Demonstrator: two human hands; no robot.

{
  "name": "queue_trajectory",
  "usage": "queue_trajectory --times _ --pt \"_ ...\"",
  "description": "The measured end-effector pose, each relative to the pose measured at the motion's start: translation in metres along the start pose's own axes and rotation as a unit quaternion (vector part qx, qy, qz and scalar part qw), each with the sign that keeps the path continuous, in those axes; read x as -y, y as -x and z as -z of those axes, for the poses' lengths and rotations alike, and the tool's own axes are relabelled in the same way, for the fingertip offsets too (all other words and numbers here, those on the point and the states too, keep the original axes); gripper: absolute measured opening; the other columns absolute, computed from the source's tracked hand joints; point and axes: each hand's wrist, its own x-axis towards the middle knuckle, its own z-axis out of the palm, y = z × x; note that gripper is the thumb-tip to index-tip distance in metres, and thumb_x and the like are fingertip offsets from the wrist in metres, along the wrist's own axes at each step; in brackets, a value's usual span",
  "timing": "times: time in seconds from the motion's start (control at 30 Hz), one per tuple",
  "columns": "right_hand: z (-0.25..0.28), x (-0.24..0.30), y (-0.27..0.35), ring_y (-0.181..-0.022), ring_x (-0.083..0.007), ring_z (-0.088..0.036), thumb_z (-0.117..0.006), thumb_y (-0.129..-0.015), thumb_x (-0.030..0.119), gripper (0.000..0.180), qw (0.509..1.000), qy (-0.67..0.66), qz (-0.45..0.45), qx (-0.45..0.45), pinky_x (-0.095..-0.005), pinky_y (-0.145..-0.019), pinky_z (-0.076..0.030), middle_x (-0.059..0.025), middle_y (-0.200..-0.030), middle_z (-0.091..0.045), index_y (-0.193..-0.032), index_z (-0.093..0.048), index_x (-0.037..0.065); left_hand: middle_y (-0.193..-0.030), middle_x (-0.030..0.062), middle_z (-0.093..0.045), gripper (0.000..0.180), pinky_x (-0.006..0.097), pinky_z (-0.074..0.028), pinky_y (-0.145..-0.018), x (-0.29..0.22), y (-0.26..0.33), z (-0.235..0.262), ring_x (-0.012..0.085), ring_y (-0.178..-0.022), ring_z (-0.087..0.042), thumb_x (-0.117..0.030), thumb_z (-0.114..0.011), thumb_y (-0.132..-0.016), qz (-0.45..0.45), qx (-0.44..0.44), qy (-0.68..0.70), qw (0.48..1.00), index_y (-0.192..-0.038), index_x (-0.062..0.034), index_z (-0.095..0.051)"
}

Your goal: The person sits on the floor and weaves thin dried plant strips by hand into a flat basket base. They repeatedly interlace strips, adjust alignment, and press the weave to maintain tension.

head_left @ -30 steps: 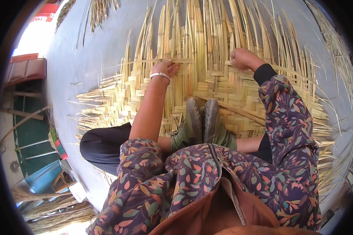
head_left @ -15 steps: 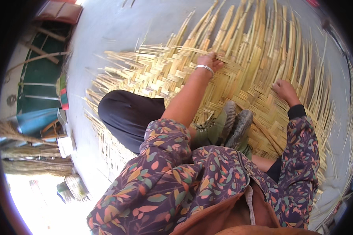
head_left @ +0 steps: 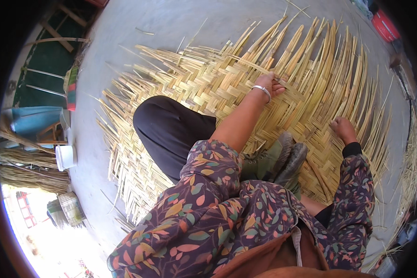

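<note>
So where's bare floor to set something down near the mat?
Bare grey floor runs beyond the mat, along its far edge, and down its left side toward the white cup. The mat itself is crowded: left hand and right hand press on the strips, shoes sit mid-mat, and loose strip ends fan out to the right.

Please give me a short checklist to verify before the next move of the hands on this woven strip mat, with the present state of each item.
1. Left hand rests on the flat mat of woven pale yellow strips: ok.
2. Left fingers pinch a loose strip: cannot tell, the fingers are too small to judge.
3. Right hand touches the unwoven long strips at the mat's right side: ok.
4. Both grey-green shoes stand on the woven part, holding it down: ok.
5. Silver bangle on the left wrist is free of strips: ok.
6. White round container stands on the grey floor, apart from the mat: ok.
</note>
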Motion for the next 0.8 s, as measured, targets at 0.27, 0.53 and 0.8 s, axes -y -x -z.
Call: queue_trajectory --times 0.27,0.53,0.8 --pt "-0.001 0.058 -0.038 -0.093 -0.0372 -0.055 -0.056 -0.083 0.016 0.023 0.947 -0.037 0.258 -0.187 -0.0428 -0.082 -0.045 -0.0195 -0.098 -0.059 -0.099 -0.06 0.0 -0.096 0.0158 -0.06 0.022 0.039 -0.055 -0.064 -0.018 0.023 -0.016 0.0296 -0.084 -0.063 -0.017 -0.059 -0.089 -0.078 -0.079 -0.043 0.993 -0.104 -0.0021 -0.052" --pt "0.025 0.119 -0.049 -0.086 -0.036 -0.057 -0.059 -0.08 0.02 0.019 0.979 -0.066 0.187 -0.054 -0.0454 -0.075 -0.045 -0.0177 -0.084 -0.059 -0.088 -0.061 0.003 -0.093 0.0107 -0.062 0.022 0.035 -0.055 -0.071 -0.035 0.032 -0.018 0.0233 -0.084 -0.063 -0.021 -0.052 -0.093 -0.037 0.052 -0.086 0.994 -0.107 -0.0044 -0.057" --pt "0.033 0.115 -0.037 -0.073 -0.0347 -0.058 -0.058 -0.08 0.028 0.019 0.981 -0.156 0.047 -0.106 -0.0459 -0.066 -0.045 -0.0142 -0.075 -0.061 -0.08 -0.064 0.01 -0.088 0.008 -0.064 0.035 0.024 -0.052 -0.063 -0.052 0.0 -0.071 0.0148 -0.073 -0.063 -0.017 -0.065 -0.084 -0.151 0.115 -0.544 0.817 -0.111 0.004 -0.058"
